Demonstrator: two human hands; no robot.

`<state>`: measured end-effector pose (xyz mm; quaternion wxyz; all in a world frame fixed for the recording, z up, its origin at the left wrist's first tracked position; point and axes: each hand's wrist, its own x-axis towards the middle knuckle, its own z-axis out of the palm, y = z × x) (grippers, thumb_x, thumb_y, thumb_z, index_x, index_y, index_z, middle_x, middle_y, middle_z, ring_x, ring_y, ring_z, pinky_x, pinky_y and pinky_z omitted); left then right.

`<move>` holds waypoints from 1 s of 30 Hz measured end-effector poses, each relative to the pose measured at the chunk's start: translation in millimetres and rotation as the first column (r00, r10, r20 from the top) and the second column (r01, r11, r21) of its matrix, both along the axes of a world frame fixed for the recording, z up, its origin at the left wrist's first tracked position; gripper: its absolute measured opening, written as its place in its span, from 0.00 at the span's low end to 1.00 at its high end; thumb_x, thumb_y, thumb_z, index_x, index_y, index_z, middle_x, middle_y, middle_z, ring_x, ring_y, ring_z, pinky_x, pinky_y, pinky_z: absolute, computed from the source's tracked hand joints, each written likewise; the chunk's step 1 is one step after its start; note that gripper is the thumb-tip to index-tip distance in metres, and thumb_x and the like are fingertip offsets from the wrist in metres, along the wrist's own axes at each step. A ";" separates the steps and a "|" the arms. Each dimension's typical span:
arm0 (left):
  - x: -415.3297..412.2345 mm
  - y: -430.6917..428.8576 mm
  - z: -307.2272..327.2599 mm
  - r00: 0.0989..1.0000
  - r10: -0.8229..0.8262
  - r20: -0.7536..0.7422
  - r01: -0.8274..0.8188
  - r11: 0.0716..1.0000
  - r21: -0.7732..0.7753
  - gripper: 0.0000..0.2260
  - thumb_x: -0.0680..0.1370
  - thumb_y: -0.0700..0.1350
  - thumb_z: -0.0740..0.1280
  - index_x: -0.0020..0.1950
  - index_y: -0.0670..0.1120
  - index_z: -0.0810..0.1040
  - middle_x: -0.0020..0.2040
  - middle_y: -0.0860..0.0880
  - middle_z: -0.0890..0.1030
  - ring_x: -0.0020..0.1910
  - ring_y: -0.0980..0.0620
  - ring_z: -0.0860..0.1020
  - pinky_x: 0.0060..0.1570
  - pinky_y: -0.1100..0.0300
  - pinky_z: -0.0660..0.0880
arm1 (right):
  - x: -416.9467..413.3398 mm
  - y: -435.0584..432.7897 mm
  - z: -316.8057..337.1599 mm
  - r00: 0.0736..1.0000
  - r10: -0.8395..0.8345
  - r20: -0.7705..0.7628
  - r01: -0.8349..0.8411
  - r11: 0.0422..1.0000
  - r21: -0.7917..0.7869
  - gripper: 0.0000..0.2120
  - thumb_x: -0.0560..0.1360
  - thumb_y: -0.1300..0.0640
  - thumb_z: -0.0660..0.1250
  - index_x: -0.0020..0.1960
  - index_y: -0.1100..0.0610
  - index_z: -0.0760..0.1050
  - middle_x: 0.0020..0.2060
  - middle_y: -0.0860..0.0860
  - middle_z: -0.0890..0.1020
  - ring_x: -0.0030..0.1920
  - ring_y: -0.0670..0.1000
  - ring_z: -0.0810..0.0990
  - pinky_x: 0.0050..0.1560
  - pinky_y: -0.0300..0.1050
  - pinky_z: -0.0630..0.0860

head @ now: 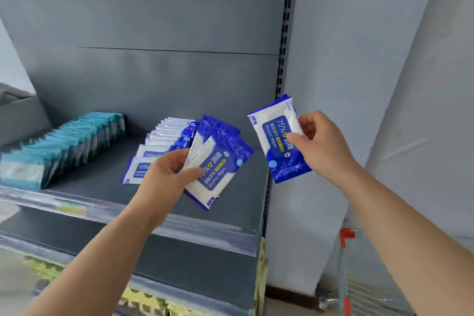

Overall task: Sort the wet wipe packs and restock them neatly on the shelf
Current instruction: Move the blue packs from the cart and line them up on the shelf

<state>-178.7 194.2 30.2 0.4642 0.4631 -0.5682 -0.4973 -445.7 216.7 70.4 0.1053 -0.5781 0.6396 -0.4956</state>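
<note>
The person stands at the shelf [154, 215] with both hands busy. The left hand [166, 174] grips a fanned bunch of blue packs [220, 167] between thumb and curled fingers, just above the shelf board. The right hand [323, 143] pinches 1 single pack [278, 141] by its edge, in the air to the right of the bunch and apart from it. On the shelf lie 2 rows, a teal row [64, 146] and beside it a blue row [164, 138]. I judge the gathering of the blue sort is in hand. The next move probably asks to join the single pack to the bunch, square the edges, then set all onto the blue row.
</note>
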 end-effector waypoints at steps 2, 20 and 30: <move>38.4 -17.6 5.2 1.000 0.018 0.023 -0.018 1.000 -0.004 0.13 0.75 0.33 0.68 0.54 0.49 0.81 0.48 0.49 0.86 0.44 0.49 0.84 0.46 0.54 0.78 | 35.7 -18.9 -1.7 1.000 0.002 -0.003 -0.002 1.000 0.014 0.08 0.75 0.57 0.67 0.53 0.54 0.70 0.44 0.45 0.77 0.41 0.41 0.76 0.37 0.34 0.71; 150.7 -168.4 -37.1 0.910 -0.133 0.392 0.063 0.980 0.187 0.13 0.72 0.31 0.71 0.53 0.45 0.80 0.47 0.45 0.85 0.42 0.46 0.83 0.48 0.51 0.80 | 133.0 -132.4 -62.9 0.983 0.024 -0.180 0.056 0.903 0.427 0.06 0.78 0.56 0.62 0.53 0.57 0.71 0.43 0.49 0.77 0.37 0.46 0.74 0.31 0.39 0.66; 155.5 -203.1 -42.0 0.824 -0.151 0.546 0.199 0.979 -0.029 0.16 0.71 0.39 0.75 0.55 0.53 0.78 0.51 0.50 0.82 0.46 0.51 0.82 0.51 0.54 0.79 | 144.0 -142.9 -67.4 0.940 0.042 -0.337 0.156 0.828 0.538 0.16 0.76 0.55 0.65 0.59 0.65 0.74 0.55 0.61 0.79 0.45 0.57 0.77 0.44 0.48 0.71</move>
